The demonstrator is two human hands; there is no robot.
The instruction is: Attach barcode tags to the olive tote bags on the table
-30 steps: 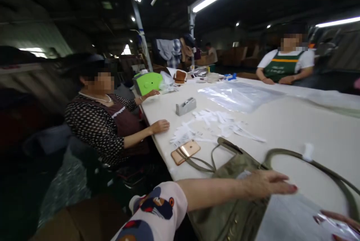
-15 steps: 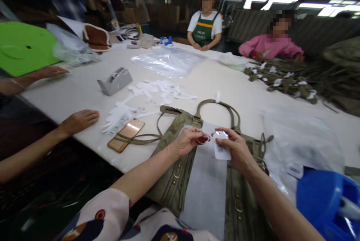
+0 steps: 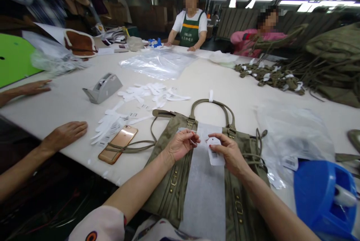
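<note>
An olive-green handbag (image 3: 165,181) lies in front of me, its looped handles (image 3: 206,101) stretched away from me with a small white tag on top. A pale paper strip (image 3: 204,192) runs down the bag's middle. Above that strip my right hand (image 3: 229,153) pinches a white hang tag (image 3: 215,153) with a barcode on it. My left hand (image 3: 184,144) is closed in a pinch just to its left, apart from the tag. A thin pale string seems to be in the left fingers, though it is hard to make out.
Left of the bag lie a phone (image 3: 118,145), white barcode labels (image 3: 111,121) and a grey tape dispenser (image 3: 103,88). A blue plastic container (image 3: 315,192) and clear bags (image 3: 295,132) are at right. Another person's hands (image 3: 66,134) rest at left; two people work across the table.
My hands have drawn slightly apart, and the tag hangs lower and more face-on. The view has shifted right. Across the table, the person in pink has lifted an olive item.
</note>
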